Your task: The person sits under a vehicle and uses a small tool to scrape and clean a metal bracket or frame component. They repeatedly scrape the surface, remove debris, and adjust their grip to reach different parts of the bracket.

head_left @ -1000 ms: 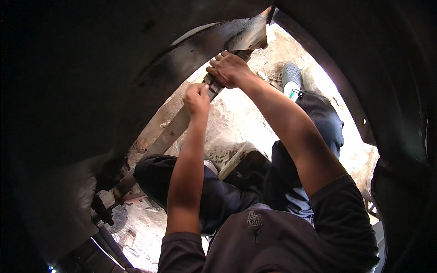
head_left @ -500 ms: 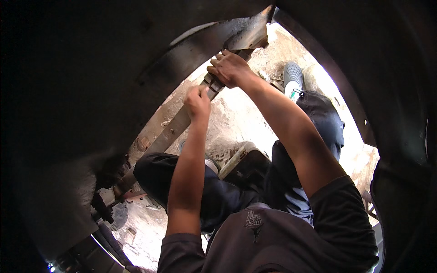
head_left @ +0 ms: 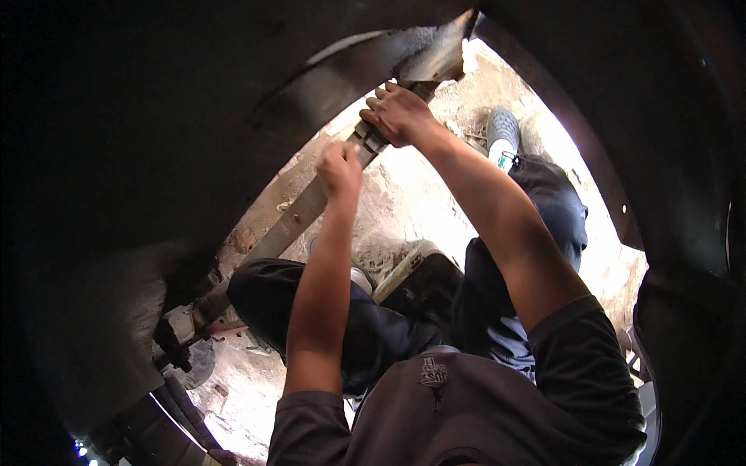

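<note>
A long grey metal bar (head_left: 287,226) runs slantwise from the lower left to the upper right. Over its upper part curls my right hand (head_left: 399,115), its fingers bent around the bar beside a dark metal fitting (head_left: 368,140). Just below that fitting, my left hand (head_left: 339,169) is closed in a pinch against the bar. Whatever lies between its thumb and fingers is hidden or too small to name. Both arms reach up and forward.
Dark sheet-metal panels (head_left: 116,179) surround the opening on both sides. Bright, dusty ground (head_left: 404,206) shows beneath, with my bent legs and a grey shoe (head_left: 503,128). A dark box-like thing with a pale edge (head_left: 400,273) lies between my knees.
My left hand has turned slightly and its fingers have shifted a little on the bar. My right hand keeps nearly the same place. The whole view has shifted slightly.
</note>
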A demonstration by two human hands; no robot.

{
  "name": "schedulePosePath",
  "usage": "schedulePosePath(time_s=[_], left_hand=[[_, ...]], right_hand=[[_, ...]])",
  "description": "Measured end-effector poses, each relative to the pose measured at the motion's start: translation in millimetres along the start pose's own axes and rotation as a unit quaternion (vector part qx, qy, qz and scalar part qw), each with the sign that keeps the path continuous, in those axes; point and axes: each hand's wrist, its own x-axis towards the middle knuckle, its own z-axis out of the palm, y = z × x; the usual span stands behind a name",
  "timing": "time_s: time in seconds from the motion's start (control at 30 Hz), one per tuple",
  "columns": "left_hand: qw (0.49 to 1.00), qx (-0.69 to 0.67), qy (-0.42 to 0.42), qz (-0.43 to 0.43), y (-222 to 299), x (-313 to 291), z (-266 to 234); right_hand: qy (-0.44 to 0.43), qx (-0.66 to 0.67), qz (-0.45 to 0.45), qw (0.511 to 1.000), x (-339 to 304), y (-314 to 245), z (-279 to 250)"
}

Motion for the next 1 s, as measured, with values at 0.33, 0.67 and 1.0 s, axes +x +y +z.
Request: schedulePosePath(time_s=[0.33,0.67,1.0], left_hand=[[0.998,0.048,0.029,0.021,-2,14,-4],[0.998,-0.016,-0.013,0.055,2,-14,-7],[0.999,-0.031,-0.015,0.037,8,-10,-4]], right_hand=[[0.014,0.014,-0.005,1.000,1,-5,-3],[-0.004,-0.017,0.011,1.000,-4,-7,-12],[-0.025,-0.037,0.013,0.999,-5,-5,-14]])
